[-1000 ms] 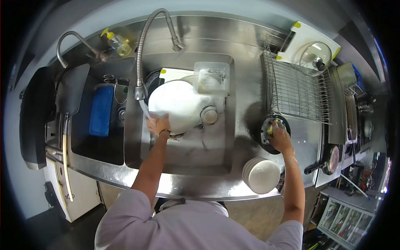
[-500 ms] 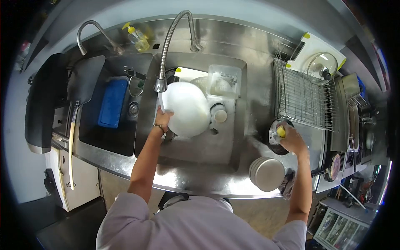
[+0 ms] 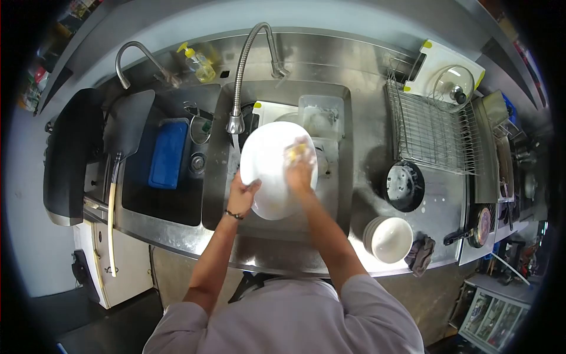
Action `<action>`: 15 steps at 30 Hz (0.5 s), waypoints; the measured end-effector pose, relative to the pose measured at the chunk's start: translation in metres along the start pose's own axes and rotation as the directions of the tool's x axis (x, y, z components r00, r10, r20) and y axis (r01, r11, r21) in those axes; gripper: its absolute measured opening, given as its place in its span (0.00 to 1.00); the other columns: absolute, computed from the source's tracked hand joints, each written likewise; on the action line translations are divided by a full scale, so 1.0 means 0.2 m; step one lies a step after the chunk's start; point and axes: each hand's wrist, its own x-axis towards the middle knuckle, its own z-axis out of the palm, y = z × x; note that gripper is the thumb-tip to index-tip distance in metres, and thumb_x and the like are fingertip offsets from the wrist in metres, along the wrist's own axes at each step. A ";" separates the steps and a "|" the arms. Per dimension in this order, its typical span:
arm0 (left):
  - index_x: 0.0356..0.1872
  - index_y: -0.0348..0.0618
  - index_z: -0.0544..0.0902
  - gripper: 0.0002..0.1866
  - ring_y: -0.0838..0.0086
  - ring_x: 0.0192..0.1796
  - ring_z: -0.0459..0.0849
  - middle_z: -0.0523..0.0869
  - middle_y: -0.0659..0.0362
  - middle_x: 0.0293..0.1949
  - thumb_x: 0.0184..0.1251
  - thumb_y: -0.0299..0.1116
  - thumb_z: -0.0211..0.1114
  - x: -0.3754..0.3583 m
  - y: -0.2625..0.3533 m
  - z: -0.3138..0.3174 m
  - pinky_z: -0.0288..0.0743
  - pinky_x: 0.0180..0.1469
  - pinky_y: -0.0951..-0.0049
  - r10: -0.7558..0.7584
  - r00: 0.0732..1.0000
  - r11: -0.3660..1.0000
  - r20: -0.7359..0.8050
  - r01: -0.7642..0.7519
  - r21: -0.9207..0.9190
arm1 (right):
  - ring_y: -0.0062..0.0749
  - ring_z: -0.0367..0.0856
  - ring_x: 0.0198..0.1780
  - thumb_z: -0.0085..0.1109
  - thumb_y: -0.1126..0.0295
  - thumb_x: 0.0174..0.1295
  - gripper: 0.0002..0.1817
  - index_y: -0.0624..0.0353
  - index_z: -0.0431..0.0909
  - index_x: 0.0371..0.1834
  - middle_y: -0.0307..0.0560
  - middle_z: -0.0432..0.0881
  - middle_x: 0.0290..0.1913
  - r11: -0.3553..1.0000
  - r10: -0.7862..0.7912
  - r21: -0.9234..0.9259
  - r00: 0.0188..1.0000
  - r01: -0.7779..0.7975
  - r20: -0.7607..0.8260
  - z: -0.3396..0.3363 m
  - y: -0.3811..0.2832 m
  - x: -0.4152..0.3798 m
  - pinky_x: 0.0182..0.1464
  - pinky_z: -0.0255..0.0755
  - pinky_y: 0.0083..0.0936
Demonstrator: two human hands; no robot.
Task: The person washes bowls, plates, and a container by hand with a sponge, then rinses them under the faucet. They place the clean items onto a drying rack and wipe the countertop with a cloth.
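A large white plate [image 3: 268, 177] is held over the steel sink [image 3: 342, 194]. My left hand [image 3: 243, 197] grips its lower left rim. My right hand [image 3: 299, 168] presses a yellow sponge [image 3: 298, 151] against the plate's face, near its upper right. The spray faucet head [image 3: 235, 125] hangs just above the plate's left edge. Behind the plate, a clear plastic container [image 3: 321, 115] and a white cutting board [image 3: 268, 110] lie in the sink.
A black bowl [image 3: 404, 186] and a stack of white bowls [image 3: 387, 239] sit on the right counter, a wire drying rack [image 3: 430, 133] behind them. A dark rag [image 3: 420, 253] lies at the counter edge. The left basin holds a blue tray [image 3: 167, 154]. A soap bottle [image 3: 199, 64] stands at the back.
My right hand left the black bowl on the counter and carried the yellow sponge to the plate. My left hand lifted the plate higher over the sink.
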 end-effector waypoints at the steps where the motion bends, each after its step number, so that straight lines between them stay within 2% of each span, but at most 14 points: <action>1: 0.53 0.38 0.70 0.24 0.76 0.48 0.75 0.78 0.59 0.46 0.51 0.15 0.59 -0.01 0.02 -0.01 0.70 0.49 0.74 0.011 0.994 0.988 0.109 -0.028 0.150 | 0.56 0.56 0.63 0.48 0.63 0.60 0.29 0.60 0.57 0.64 0.57 0.56 0.65 0.988 0.071 0.147 0.979 -0.043 -0.190 0.01 0.02 0.06 0.64 0.50 0.44; 2: 0.52 0.36 0.70 0.23 0.77 0.47 0.75 0.78 0.59 0.46 0.52 0.17 0.60 0.00 0.02 0.01 0.69 0.49 0.75 0.080 0.988 0.987 0.128 -0.097 0.132 | 0.57 0.56 0.64 0.49 0.67 0.58 0.30 0.61 0.56 0.65 0.57 0.55 0.66 0.953 0.171 0.298 0.915 -0.059 -0.365 0.03 0.03 0.09 0.65 0.50 0.44; 3: 0.52 0.36 0.70 0.23 0.77 0.47 0.75 0.78 0.59 0.46 0.52 0.17 0.60 0.01 0.05 0.01 0.69 0.49 0.75 0.085 0.987 0.986 0.135 -0.103 0.134 | 0.57 0.56 0.64 0.49 0.67 0.58 0.30 0.61 0.56 0.65 0.57 0.55 0.66 0.952 0.174 0.300 0.912 -0.059 -0.372 0.02 -0.04 0.11 0.65 0.50 0.44; 5: 0.53 0.36 0.69 0.24 0.76 0.47 0.75 0.78 0.59 0.45 0.52 0.16 0.60 0.01 0.09 0.02 0.69 0.50 0.75 0.125 0.975 0.966 0.182 -0.161 0.202 | 0.56 0.56 0.64 0.52 0.71 0.54 0.30 0.62 0.59 0.63 0.57 0.57 0.66 0.865 -0.225 0.352 0.904 0.357 -0.364 -0.04 -0.23 0.11 0.65 0.52 0.43; 6: 0.53 0.36 0.70 0.24 0.76 0.47 0.75 0.78 0.59 0.46 0.51 0.15 0.59 0.01 0.02 -0.03 0.69 0.50 0.75 -0.018 0.991 0.998 0.129 0.010 0.058 | 0.54 0.63 0.60 0.51 0.77 0.51 0.27 0.63 0.64 0.59 0.58 0.63 0.61 0.873 -0.210 0.330 0.888 0.359 -0.409 -0.05 -0.18 0.18 0.61 0.59 0.40; 7: 0.53 0.36 0.70 0.24 0.76 0.47 0.75 0.78 0.59 0.46 0.51 0.15 0.59 0.00 0.02 -0.05 0.69 0.50 0.75 -0.023 0.991 0.998 0.131 0.015 0.061 | 0.51 0.69 0.54 0.49 0.80 0.50 0.25 0.63 0.66 0.55 0.57 0.69 0.55 0.858 0.012 0.497 0.961 0.132 -0.275 0.13 -0.01 0.22 0.58 0.63 0.36; 8: 0.52 0.36 0.70 0.23 0.77 0.46 0.75 0.79 0.58 0.44 0.52 0.16 0.60 -0.01 0.02 -0.06 0.70 0.48 0.76 -0.050 0.990 0.998 0.129 0.044 0.053 | 0.51 0.69 0.54 0.49 0.80 0.50 0.25 0.63 0.66 0.55 0.57 0.69 0.55 0.857 0.015 0.500 0.963 0.125 -0.267 0.19 0.04 0.19 0.58 0.63 0.36; 9: 0.52 0.35 0.70 0.23 0.77 0.45 0.76 0.80 0.58 0.43 0.52 0.17 0.60 -0.01 0.03 -0.07 0.70 0.46 0.77 -0.072 0.989 0.997 0.128 0.066 0.047 | 0.51 0.68 0.56 0.50 0.82 0.45 0.27 0.60 0.68 0.55 0.58 0.69 0.55 0.718 0.234 0.696 0.945 -0.009 -0.229 0.17 0.04 0.19 0.59 0.62 0.37; 10: 0.52 0.35 0.70 0.23 0.77 0.45 0.76 0.80 0.58 0.43 0.52 0.17 0.60 0.00 0.03 -0.07 0.70 0.46 0.77 -0.070 0.989 0.997 0.134 0.063 0.052 | 0.51 0.67 0.58 0.51 0.84 0.41 0.30 0.57 0.69 0.54 0.58 0.70 0.55 0.516 0.435 0.849 0.889 -0.113 -0.146 0.15 0.03 0.19 0.60 0.61 0.38; 11: 0.51 0.36 0.71 0.22 0.77 0.45 0.76 0.79 0.59 0.44 0.51 0.16 0.60 0.01 0.02 -0.05 0.70 0.48 0.76 -0.016 0.991 0.992 0.132 -0.001 0.130 | 0.51 0.67 0.58 0.51 0.84 0.41 0.30 0.57 0.69 0.54 0.58 0.70 0.55 0.517 0.438 0.849 0.886 -0.111 -0.151 0.16 -0.03 0.18 0.60 0.61 0.38; 12: 0.50 0.36 0.72 0.21 0.76 0.46 0.75 0.78 0.60 0.45 0.51 0.15 0.59 0.02 0.01 -0.03 0.69 0.49 0.75 0.039 0.991 0.977 0.131 -0.065 0.203 | 0.52 0.68 0.55 0.49 0.82 0.44 0.26 0.59 0.71 0.52 0.58 0.71 0.54 0.712 0.178 0.693 0.924 0.117 -0.339 0.02 -0.22 0.16 0.60 0.61 0.39; 13: 0.50 0.36 0.72 0.21 0.76 0.46 0.75 0.78 0.60 0.45 0.51 0.15 0.59 0.02 0.03 -0.03 0.69 0.49 0.75 0.038 0.991 0.978 0.131 -0.064 0.200 | 0.54 0.69 0.52 0.47 0.80 0.48 0.22 0.60 0.72 0.49 0.58 0.71 0.52 0.808 -0.120 0.473 0.884 0.351 -0.451 -0.06 -0.32 0.14 0.59 0.61 0.41; 14: 0.50 0.36 0.72 0.22 0.76 0.46 0.75 0.78 0.60 0.45 0.51 0.15 0.59 0.02 0.06 -0.04 0.69 0.48 0.75 -0.033 0.992 0.971 0.123 0.002 0.240 | 0.47 0.62 0.62 0.52 0.80 0.42 0.32 0.52 0.68 0.58 0.55 0.67 0.58 0.857 -0.169 0.381 0.888 0.346 -0.428 0.07 -0.21 0.21 0.64 0.50 0.51; 15: 0.50 0.36 0.72 0.22 0.76 0.45 0.75 0.78 0.60 0.45 0.51 0.16 0.59 0.02 0.08 -0.05 0.69 0.48 0.76 -0.106 0.988 0.956 0.114 0.069 0.285 | 0.49 0.59 0.64 0.51 0.78 0.45 0.33 0.49 0.65 0.61 0.55 0.65 0.60 0.880 -0.033 0.435 0.937 0.192 -0.347 0.17 -0.09 0.27 0.64 0.48 0.52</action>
